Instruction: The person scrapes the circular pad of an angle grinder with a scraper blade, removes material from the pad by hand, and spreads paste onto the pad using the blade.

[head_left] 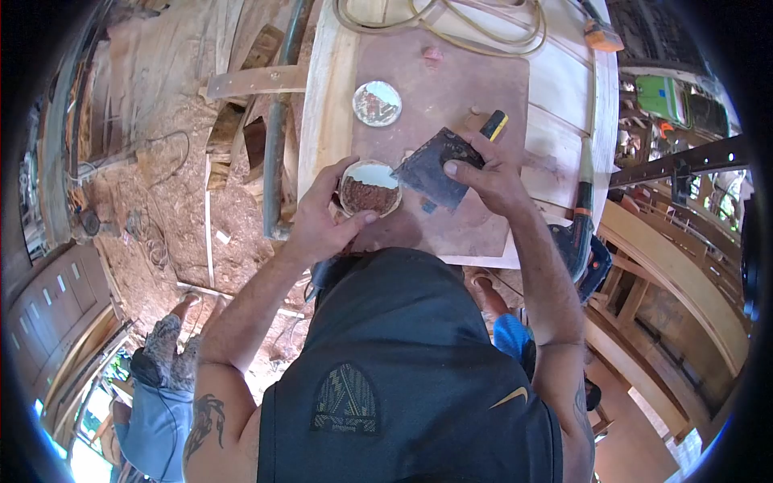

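My left hand (334, 217) is wrapped round a small round tin (370, 189) holding brown, crumbly-looking filler, with a pale patch of its inside showing. In my right hand (495, 177) is a wide, dark putty knife (439, 171), thumb pressed on its blade. One corner of the blade points at the tin's rim; I cannot tell whether they touch. A black and yellow end (493, 125) sticks out beyond my right fingers, seemingly the knife's handle. Above the tin, a round lid (377, 103) smeared with brown lies on a brown board (451, 80).
The board rests on a pale wooden worktop (330, 105). A yellowish hose (483, 40) coils along its far side. An orange-ended tool (602, 36) lies at the far right corner, and a power tool (580, 249) sits at the near right. Another person (157, 410) is at the lower left.
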